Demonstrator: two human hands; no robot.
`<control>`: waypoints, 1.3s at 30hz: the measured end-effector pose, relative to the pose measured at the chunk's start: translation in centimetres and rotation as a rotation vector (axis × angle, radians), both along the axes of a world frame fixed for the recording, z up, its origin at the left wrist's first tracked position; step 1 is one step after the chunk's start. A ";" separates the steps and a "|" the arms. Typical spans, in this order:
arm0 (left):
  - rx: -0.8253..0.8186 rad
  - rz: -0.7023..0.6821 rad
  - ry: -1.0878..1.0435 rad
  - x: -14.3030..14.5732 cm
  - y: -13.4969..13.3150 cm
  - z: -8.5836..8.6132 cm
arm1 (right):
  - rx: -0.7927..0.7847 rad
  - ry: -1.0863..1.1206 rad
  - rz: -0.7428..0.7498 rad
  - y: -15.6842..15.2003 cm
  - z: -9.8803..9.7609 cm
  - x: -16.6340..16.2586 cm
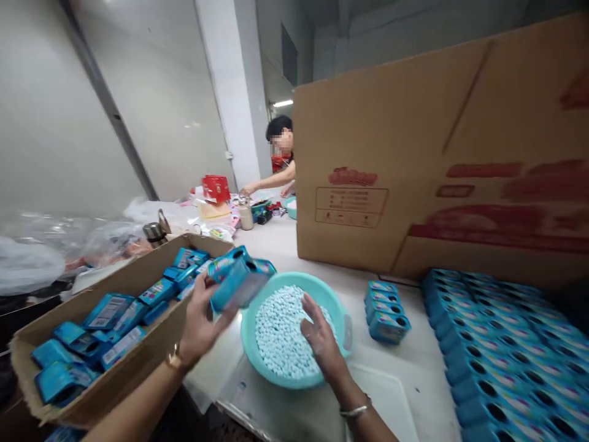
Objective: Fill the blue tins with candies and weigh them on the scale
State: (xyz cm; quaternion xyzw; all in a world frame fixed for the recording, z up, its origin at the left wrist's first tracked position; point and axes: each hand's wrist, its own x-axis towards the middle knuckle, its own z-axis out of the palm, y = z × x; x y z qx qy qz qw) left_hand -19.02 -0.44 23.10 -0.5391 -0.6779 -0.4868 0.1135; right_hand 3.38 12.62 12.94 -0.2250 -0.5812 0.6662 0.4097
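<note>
My left hand [199, 319] is closed on a small blue box [239, 279], held tilted above the left rim of a teal basin [343, 322]. The basin is filled with small pale blue tablets [278, 334]. My right hand [322, 341] rests on the tablets at the basin's right side, fingers bent down into them; whether it holds any is hidden. A brown cardboard tray [138, 362] with several loose blue boxes lies to the left.
A big brown carton [437, 153] stands behind the basin. A short stack of blue boxes [386, 310] sits right of the basin, and rows of blue boxes [506, 350] fill the right. Another person [280, 159] works at the far end among bottles and red boxes.
</note>
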 end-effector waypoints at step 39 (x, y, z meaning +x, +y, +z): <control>0.176 -0.379 -1.262 23.0 2.3 -9.4 | 0.525 -0.369 -0.306 -10.5 2.3 9.3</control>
